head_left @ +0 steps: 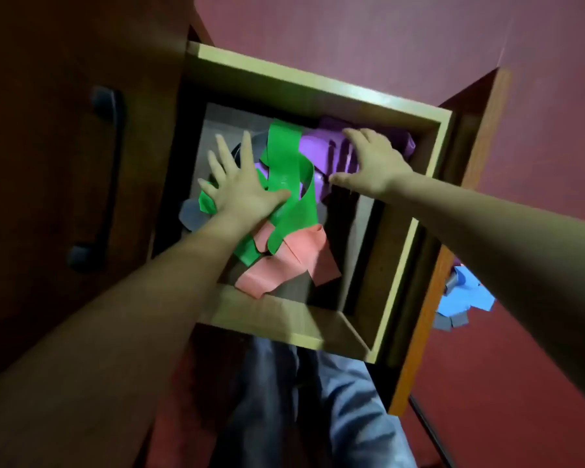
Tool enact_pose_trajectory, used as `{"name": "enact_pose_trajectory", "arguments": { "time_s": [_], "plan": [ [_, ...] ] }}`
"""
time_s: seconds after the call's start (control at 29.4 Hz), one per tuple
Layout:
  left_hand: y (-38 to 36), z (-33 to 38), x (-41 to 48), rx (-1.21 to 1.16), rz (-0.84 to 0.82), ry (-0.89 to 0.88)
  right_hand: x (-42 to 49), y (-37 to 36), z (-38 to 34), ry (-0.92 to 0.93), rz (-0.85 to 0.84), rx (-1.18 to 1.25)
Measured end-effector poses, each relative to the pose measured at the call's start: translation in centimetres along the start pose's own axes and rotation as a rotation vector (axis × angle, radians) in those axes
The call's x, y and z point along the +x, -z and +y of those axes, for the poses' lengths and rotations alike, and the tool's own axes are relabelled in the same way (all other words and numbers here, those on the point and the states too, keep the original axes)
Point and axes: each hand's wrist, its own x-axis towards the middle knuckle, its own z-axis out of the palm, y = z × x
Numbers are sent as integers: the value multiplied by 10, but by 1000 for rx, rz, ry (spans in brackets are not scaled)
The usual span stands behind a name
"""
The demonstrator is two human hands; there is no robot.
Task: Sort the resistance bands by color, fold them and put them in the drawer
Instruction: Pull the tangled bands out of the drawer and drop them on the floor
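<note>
Inside the drawer (pixel 318 92), the left hand (pixel 240 192) presses flat on the green band (pixel 284 158), the right hand (pixel 372 163) spreads over the purple band (pixel 313 150).

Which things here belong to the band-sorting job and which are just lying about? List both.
Job: drawer, green band, purple band, pink band, grey band, blue bands on the floor, left hand, right hand.
Lying about: cabinet handle, jeans.
</note>
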Motion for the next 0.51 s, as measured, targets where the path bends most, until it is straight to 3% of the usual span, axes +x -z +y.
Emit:
{"name": "enact_pose_trajectory", "arguments": {
  "time_s": [0.14, 0.34, 0.51],
  "plan": [
    [-6, -18, 27, -124, 17, 145, 31, -18, -7, 53, -18, -124],
    [-26, -37, 28, -253, 151, 4, 46, -36, -17, -58, 115, -268],
    [-31, -41, 16, -573, 130, 71, 42, -31, -18, 20, 174, -354]
  ]
}}
